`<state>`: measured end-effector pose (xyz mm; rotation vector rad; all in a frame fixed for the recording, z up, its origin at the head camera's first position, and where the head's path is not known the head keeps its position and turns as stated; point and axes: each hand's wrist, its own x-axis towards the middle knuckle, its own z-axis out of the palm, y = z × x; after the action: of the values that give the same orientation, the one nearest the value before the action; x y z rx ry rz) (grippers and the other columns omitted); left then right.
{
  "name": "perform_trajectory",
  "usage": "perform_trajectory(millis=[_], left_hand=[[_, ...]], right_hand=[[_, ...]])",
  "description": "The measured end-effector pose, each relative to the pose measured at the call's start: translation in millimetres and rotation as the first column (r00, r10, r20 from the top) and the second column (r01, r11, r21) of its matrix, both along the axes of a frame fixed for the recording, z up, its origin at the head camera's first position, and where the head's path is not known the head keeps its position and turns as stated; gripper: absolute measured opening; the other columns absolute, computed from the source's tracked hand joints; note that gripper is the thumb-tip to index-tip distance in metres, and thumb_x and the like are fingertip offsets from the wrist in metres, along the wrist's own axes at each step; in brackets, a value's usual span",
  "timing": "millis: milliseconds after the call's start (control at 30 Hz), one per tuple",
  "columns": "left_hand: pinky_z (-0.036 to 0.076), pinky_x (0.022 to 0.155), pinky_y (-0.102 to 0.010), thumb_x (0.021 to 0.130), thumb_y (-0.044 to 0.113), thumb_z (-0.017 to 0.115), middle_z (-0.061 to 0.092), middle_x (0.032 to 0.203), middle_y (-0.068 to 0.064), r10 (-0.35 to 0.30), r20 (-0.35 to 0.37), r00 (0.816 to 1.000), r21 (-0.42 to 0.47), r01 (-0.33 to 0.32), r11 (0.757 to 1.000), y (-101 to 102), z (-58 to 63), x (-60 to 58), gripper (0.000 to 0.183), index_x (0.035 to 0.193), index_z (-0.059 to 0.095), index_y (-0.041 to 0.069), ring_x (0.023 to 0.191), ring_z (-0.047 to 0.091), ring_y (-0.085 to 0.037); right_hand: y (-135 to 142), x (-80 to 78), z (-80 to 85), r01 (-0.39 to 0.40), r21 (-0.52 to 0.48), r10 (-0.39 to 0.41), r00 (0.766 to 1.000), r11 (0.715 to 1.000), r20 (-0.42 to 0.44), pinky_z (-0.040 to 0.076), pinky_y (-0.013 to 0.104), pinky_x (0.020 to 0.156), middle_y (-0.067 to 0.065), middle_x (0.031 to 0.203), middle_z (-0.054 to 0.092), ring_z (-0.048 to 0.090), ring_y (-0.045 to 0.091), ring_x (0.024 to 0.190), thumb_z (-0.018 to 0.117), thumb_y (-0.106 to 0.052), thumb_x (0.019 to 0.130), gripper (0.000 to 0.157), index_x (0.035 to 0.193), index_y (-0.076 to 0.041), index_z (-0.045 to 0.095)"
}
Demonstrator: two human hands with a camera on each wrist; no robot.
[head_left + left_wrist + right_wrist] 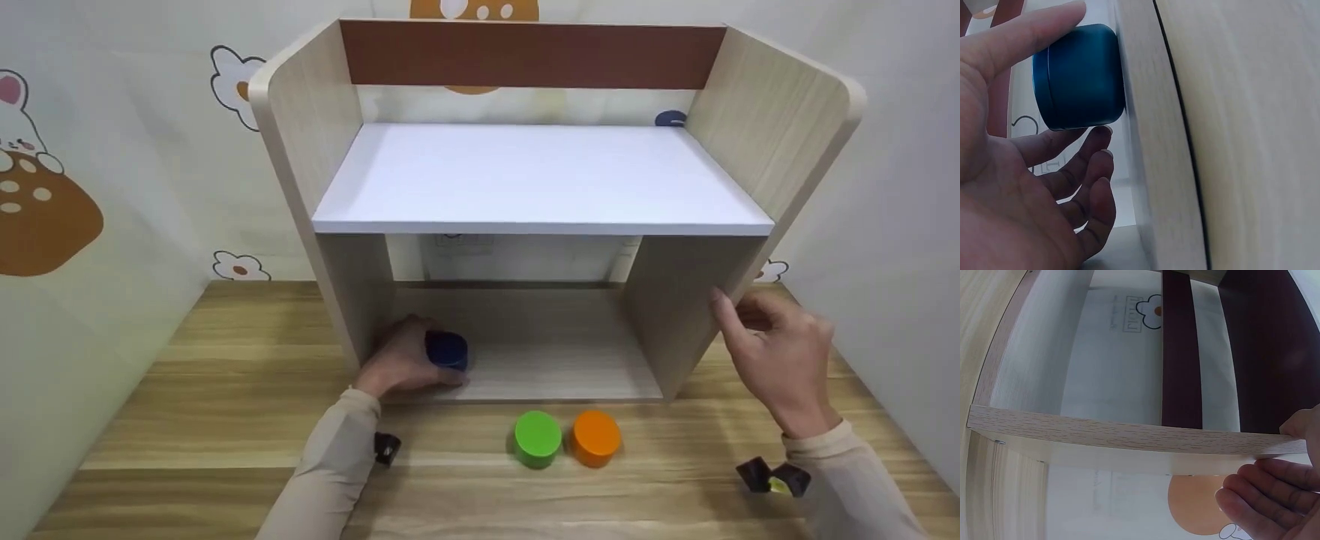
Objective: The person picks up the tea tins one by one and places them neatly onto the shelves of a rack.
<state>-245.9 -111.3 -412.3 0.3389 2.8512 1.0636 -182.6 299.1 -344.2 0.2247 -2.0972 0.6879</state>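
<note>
On the bottom board of a small wooden desk shelf [540,176], my left hand [409,356] holds a dark blue round tin [447,352] near the left side panel. The left wrist view shows this metallic tin [1081,79] between thumb and forefinger, the other fingers loosely bent below it, its end right at the board. My right hand [784,360] grips the front edge of the right side panel [697,315], thumb on the inner side and fingers outside. A green round tin [537,439] and an orange one [596,437] stand side by side on the table before the shelf.
The shelf stands on a wood-grain table [225,390] against a wall with cartoon prints. A white middle board spans it, with a brown back rail [532,54] above. Black wrist mounts [772,477] show near both sleeves.
</note>
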Motion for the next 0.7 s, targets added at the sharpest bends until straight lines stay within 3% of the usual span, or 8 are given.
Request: perform_trajectory(millis=[200, 433, 700], left_hand=[[0.045, 0.104, -0.045, 0.064, 0.04, 0.095, 0.058, 0.126, -0.016, -0.007, -0.018, 1.0, 0.009, 0.007, 1.0, -0.6, 6.1, 1.9, 0.088, 0.131, 0.059, -0.002, 0.117, 0.056, -0.033], [0.048, 0.093, -0.043, 0.066, 0.031, 0.092, 0.062, 0.106, -0.01, -0.043, -0.15, 0.988, 0.051, 0.051, 0.997, 3.4, 16.6, 6.9, 0.055, 0.107, 0.069, 0.003, 0.099, 0.058, -0.028], [0.049, 0.096, -0.044, 0.072, 0.019, 0.086, 0.063, 0.115, -0.018, -0.075, -0.251, 0.965, 0.122, 0.108, 0.987, 22.8, 25.0, 21.6, 0.061, 0.123, 0.062, -0.005, 0.106, 0.059, -0.032]], right_hand=[[0.5, -0.1, -0.2, 0.001, 0.003, -0.001, 1.0, 1.0, -0.012, 0.038, 0.002, 0.064, 0.015, 0.073, 0.073, 0.048, -0.025, 0.071, 0.075, -0.016, 0.089, 0.023, 0.078, 0.004, 0.074], [1.1, 0.0, 0.2, -0.01, 0.012, 0.01, 1.0, 1.0, -0.017, 0.038, 0.002, 0.066, 0.014, 0.073, 0.073, 0.049, -0.024, 0.072, 0.075, -0.015, 0.089, 0.021, 0.08, 0.004, 0.075], [-0.1, 0.7, -0.6, 0.004, 0.003, -0.004, 1.0, 1.0, 0.013, 0.037, 0.001, 0.067, 0.016, 0.075, 0.073, 0.046, -0.027, 0.073, 0.074, -0.017, 0.091, 0.023, 0.081, 0.005, 0.074]])
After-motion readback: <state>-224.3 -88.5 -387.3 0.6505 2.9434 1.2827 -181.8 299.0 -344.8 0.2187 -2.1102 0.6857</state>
